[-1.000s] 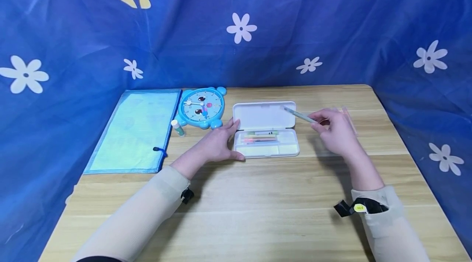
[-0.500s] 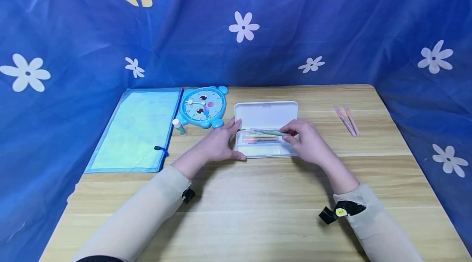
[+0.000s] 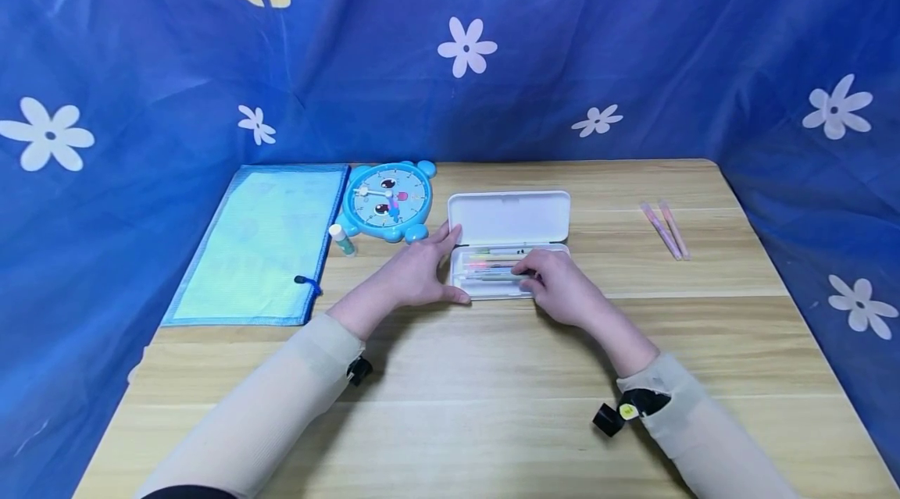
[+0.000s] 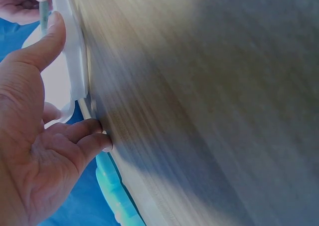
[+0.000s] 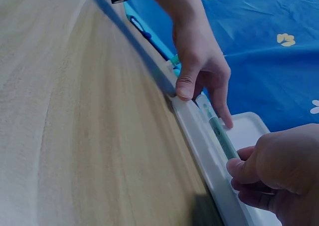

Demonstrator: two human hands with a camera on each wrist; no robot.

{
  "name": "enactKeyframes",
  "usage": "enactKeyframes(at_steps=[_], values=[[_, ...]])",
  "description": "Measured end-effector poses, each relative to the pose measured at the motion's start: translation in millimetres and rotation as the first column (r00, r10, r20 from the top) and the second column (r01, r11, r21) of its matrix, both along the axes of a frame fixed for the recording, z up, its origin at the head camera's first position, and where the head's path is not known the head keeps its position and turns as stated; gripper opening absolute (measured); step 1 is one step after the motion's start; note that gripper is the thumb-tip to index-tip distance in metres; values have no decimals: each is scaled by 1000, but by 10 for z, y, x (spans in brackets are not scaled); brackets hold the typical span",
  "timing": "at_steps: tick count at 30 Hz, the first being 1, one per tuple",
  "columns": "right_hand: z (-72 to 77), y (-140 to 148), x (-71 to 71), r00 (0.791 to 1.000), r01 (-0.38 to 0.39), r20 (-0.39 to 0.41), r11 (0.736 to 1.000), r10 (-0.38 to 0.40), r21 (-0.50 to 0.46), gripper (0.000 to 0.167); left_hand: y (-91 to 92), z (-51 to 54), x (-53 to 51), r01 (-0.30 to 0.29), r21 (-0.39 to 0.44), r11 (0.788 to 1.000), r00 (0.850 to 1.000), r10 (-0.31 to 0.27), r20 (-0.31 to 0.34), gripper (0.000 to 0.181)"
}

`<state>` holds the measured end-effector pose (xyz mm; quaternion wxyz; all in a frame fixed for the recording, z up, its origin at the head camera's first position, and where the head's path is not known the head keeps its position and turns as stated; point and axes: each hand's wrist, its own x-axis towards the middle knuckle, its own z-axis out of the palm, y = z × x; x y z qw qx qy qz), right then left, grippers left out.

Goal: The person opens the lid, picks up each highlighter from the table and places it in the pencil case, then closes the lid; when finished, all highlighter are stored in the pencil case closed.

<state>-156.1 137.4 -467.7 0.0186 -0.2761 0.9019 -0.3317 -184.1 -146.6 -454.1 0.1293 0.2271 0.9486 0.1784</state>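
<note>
i have the right hand (image 3: 565, 292) pinching a pen (image 5: 223, 138) at the open case (image 3: 509, 219), left hand (image 3: 420, 272) fingers spread against its end; stowing, i judge, needs release next.

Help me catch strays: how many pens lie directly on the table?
2: one pink pen and another pink pen beside it, right of the white case; others may be hidden.

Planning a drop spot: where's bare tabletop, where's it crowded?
Bare: tabletop between the sleeves, nearer than the white case; also between case and pink pens. Crowded: left of the case, with left hand, glue stick, clock and folder.
</note>
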Motion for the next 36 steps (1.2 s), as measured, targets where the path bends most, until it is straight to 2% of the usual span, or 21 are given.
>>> enactKeyframes(at_steps=[5,14,23,36], values=[[-29,-27,12,1000,-7,25,1000,7,27,15,13,0,8,-3,3,1000,1000,3,4,129],[-24,4,6,997,-79,4,995,79,60,15,10,-8,10,5,10,1000,1000,-5,1,129],[3,34,-14,993,-116,6,990,116,77,16,7,3,11,7,11,1000,1000,-8,9,129],[47,138,-28,994,-107,0,993,107,44,17,0,-12,-4,1,10,1000,1000,-1,9,130]])
